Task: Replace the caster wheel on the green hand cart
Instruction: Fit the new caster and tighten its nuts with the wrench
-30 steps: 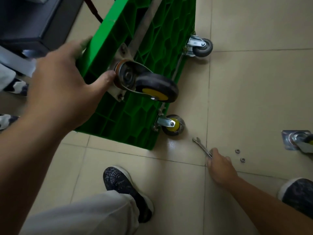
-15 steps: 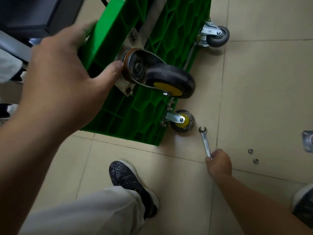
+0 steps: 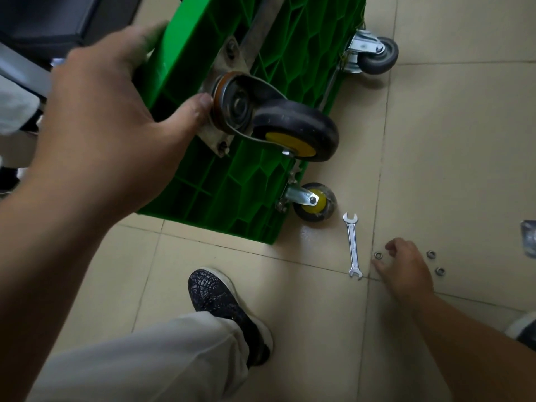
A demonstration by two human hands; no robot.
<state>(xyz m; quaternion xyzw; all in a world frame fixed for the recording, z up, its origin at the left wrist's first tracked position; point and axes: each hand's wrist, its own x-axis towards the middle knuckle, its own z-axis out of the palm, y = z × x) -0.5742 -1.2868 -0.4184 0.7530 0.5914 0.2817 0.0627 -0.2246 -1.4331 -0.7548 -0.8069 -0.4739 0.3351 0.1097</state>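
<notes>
Right hand (image 3: 406, 268) loose, empty, fingertips beside nut (image 3: 378, 254); wrench (image 3: 353, 245) just left, lying lengthwise away; left hand (image 3: 110, 120) grips green cart (image 3: 290, 53) edge.

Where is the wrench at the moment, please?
In the head view, the wrench lies on the floor, right of centre, just left of the right hand and below the small yellow-hubbed caster.

Green cart (image 3: 217, 192) tipped on edge, black-and-yellow caster (image 3: 293, 126) mounted underneath.
</notes>
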